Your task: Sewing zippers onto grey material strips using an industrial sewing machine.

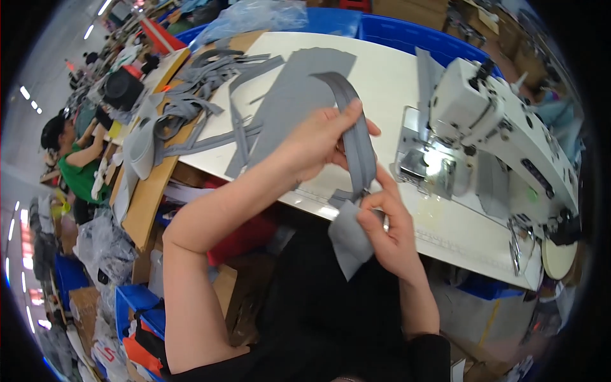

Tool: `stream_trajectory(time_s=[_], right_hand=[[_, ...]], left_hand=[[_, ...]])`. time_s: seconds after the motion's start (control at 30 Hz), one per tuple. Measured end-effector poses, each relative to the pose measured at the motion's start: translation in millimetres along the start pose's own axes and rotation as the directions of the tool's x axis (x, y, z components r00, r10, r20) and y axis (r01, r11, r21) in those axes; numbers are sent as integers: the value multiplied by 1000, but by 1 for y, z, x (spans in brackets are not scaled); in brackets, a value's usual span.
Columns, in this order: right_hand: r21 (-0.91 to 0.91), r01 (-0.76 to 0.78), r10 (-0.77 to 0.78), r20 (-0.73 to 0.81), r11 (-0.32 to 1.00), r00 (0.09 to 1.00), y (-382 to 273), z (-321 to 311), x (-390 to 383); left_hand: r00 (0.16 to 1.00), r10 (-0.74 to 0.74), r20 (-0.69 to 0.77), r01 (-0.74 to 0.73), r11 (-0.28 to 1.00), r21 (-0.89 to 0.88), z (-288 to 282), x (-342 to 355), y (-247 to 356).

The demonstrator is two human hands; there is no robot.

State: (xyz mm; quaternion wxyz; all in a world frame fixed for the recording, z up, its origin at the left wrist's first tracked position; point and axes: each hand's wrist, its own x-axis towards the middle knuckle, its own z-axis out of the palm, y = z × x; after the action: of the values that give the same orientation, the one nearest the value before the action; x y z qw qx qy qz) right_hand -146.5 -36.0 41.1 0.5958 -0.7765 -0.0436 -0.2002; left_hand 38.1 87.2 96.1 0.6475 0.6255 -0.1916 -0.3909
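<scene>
Here both the left hand (pixel 318 143) and right hand (pixel 388 232) pinch the grey strip (pixel 359 143) stretched between them.

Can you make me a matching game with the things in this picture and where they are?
Things:
1. grey zipper strip
2. sewing machine
3. pile of grey strips
4. blue bin

Places:
A. at the table's far edge
B. on the table's right side
C. held in both hands
D. on the table's left side

Pairs: 1-C, 2-B, 3-D, 4-A
</scene>
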Motion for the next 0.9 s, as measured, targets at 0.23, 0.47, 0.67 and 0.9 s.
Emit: stream_trajectory(time_s=[0.23, 0.47, 0.67, 0.9], right_hand=[[108, -265, 273, -74, 958, 959, 1, -14, -63], [-230, -179, 159, -105, 957, 982, -3, -26, -107], [-558, -36, 51, 12, 829, 999, 0, -23, -144], [-548, -47, 94, 57, 835, 994, -2, -26, -166]], left_hand=[[983, 147, -112, -149, 989, -10, 20, 15, -14], [990, 75, -119, -100, 969, -228, 40, 12, -24], [1000, -4, 17, 11, 906, -424, 51, 8, -49], [930, 349, -116, -335, 934, 122, 96, -18, -58]])
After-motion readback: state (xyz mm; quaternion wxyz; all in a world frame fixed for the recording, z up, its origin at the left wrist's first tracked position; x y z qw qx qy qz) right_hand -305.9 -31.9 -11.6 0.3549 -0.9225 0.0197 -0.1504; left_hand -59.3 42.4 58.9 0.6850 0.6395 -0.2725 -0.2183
